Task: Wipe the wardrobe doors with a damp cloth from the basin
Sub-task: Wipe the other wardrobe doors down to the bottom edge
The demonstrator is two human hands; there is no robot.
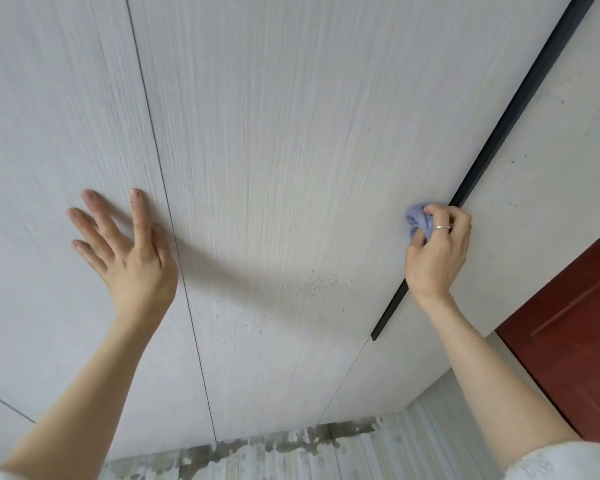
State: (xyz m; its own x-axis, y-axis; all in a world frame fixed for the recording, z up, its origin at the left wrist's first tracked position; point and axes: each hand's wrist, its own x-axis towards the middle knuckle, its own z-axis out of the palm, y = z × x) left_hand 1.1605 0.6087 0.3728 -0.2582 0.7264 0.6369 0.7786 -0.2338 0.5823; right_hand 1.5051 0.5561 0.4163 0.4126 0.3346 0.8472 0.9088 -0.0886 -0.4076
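A right hand (437, 247) grips a bunched lilac cloth (417, 221) against pale wood-grain wardrobe doors (274, 150) beside a black strip handle (492, 140); the left hand (129, 247) presses flat, fingers spread.

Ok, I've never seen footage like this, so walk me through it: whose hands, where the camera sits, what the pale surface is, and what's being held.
There is no machine here: a person wears a wide-angle camera on the head, so you see their own two bare arms reaching forward. The pale, wood-grained panels are the wardrobe doors, split by thin seams, with a long black handle strip on the right. The left hand rests flat on a door, fingers spread, holding nothing. The right hand, wearing a ring, grips a bunched lilac cloth pressed against the door beside the strip. A dark red door stands far right; striped flooring shows below. No basin is in view.
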